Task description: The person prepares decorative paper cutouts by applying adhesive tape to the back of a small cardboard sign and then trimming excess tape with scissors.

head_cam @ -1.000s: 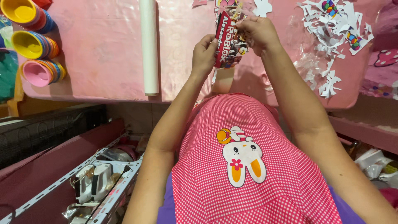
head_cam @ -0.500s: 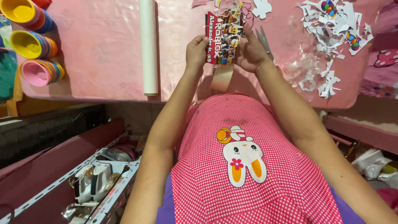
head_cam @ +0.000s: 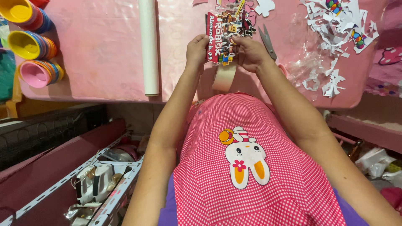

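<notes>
Both hands pinch one printed paper cutout (head_cam: 222, 42) above the pink table (head_cam: 104, 50): the left hand (head_cam: 197, 50) closed on its red edge, the right hand (head_cam: 250, 52) curled round the other side. A tape roll (head_cam: 224, 77) sits just below them, scissors (head_cam: 268, 42) lie right of the right hand, and a white paper roll (head_cam: 148, 46) lies left.

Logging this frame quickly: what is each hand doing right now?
Left hand: closed grip on the printed cutout, left edge.
Right hand: closed grip on the same cutout, right side.
</notes>
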